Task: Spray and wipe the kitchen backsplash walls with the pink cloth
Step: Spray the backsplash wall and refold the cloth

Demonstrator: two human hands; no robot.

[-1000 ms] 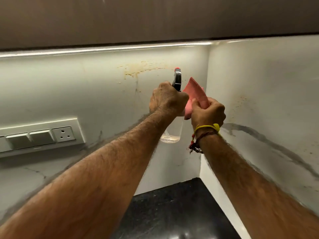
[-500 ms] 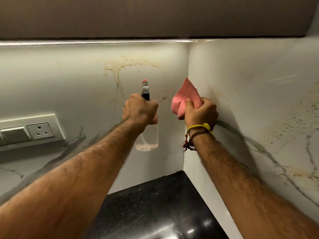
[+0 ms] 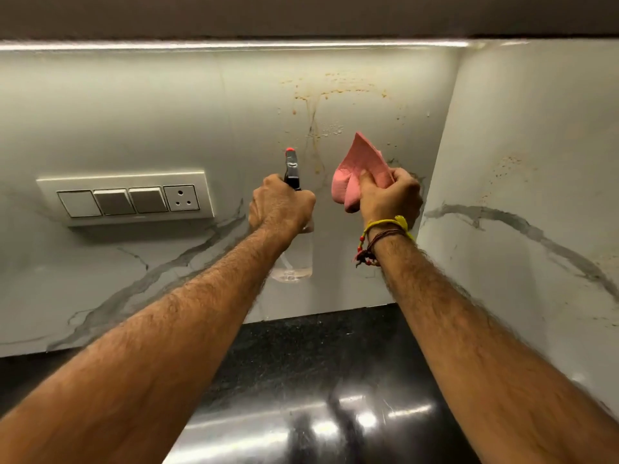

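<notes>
Left hand (image 3: 283,204) wrapped around the neck of a clear spray bottle (image 3: 294,259), fingers curled at the trigger, red-tipped nozzle (image 3: 290,151) aimed at the back wall. Bottle hangs upright below the fist; only a little liquid shows at its base.

Right hand (image 3: 388,195) pinches a bunched pink cloth (image 3: 358,172), the folds standing up above the knuckles. Cloth is near the back backsplash (image 3: 150,105) but whether it touches cannot be told. Threads and beads tied at the right wrist.

Brown splatter (image 3: 335,92) arcs high on the back wall, with a drip line running down between nozzle and cloth; droplets bead just beside it. More specks (image 3: 505,169) dot the side wall (image 3: 536,128), right of the corner.

Judged step: spraying the stain before wiping. To do it well, raise the nozzle toward the top of the arc so liquid runs down through the streak, then flatten the cloth to a broad pad and wipe top to bottom. Keep spray well away from the switch plate (image 3: 125,197) to the left. Catch runoff before it reaches the black counter (image 3: 301,356).
</notes>
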